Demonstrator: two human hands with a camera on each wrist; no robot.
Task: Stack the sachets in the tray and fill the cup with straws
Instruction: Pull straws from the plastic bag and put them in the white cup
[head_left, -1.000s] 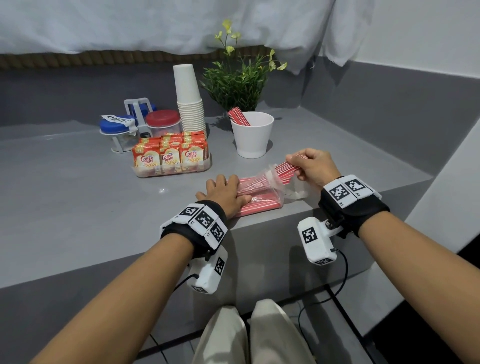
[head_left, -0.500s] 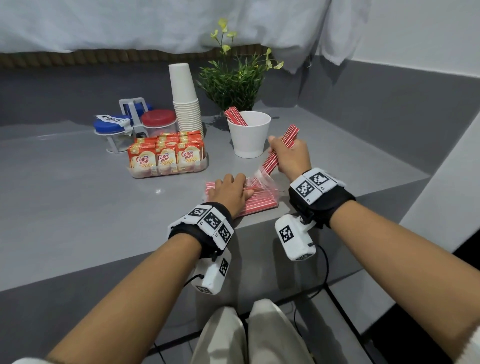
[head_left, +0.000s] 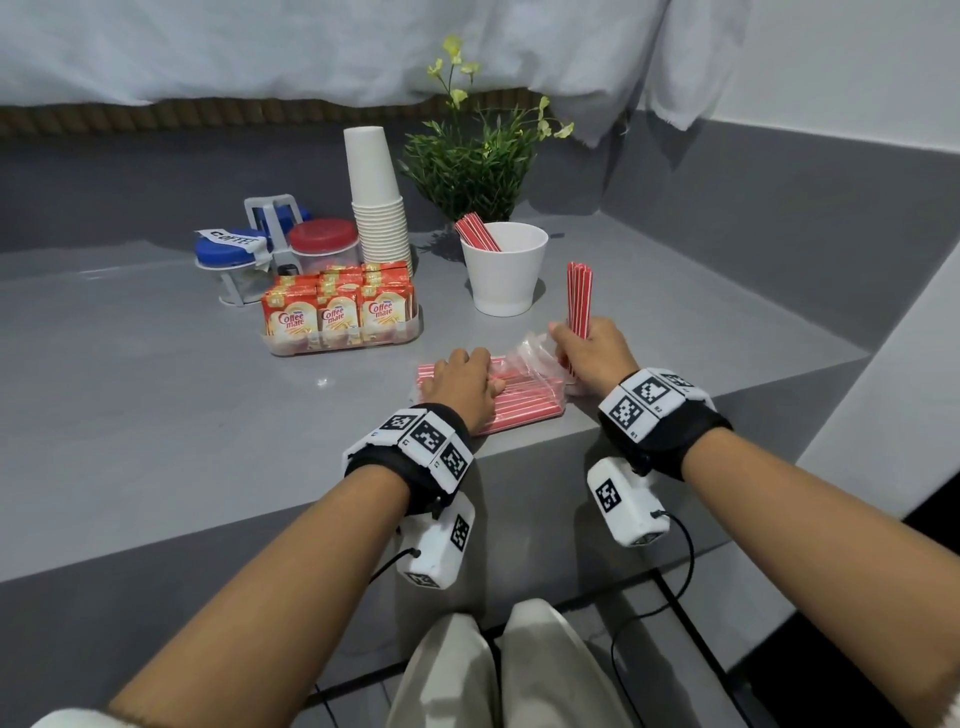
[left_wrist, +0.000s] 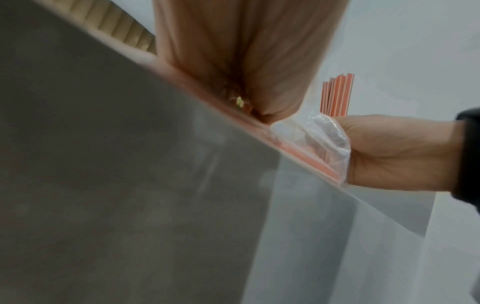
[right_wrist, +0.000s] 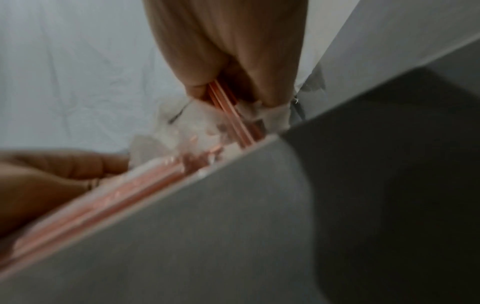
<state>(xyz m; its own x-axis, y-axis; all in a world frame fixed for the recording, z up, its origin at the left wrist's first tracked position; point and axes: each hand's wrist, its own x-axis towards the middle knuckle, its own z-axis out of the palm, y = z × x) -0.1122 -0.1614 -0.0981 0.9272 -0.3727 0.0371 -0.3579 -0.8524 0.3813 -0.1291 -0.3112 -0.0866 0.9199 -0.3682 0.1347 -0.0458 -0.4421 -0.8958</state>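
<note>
Right hand (head_left: 592, 353) grips a bunch of red-and-white straws (head_left: 578, 299), fingers curled round the lower part so that the bunch stands close to upright, its top ends level with the lower wall of the white cup (head_left: 503, 270). Lower ends of the bunch sit in the crumpled open mouth of the clear plastic bag (head_left: 535, 358), which the right wrist view confirms: the straws pass from the closed fingers (right_wrist: 197, 82) down into the plastic at the counter edge. Left hand (head_left: 465, 382) lies palm down on the bag, fingers fairly straight and pressing the packed straws (head_left: 524, 402) against the grey counter (head_left: 156, 395); nothing is enclosed in this hand. Bag position: flat, near the front edge of the counter, between the two hands. Cup position: behind the bag and slightly right of centre, standing upright, with a few straws (head_left: 475, 234) already leaning against its left rim. Tray (head_left: 343, 343) position: left of the cup, well apart from both hands, holding rows of orange Coffee-mate sachets (head_left: 337, 306) standing on edge. Behind the tray stand a stack of white paper cups (head_left: 376, 208), a rack with blue- and red-lidded jars (head_left: 283, 247), and a green potted plant (head_left: 472, 161).
</note>
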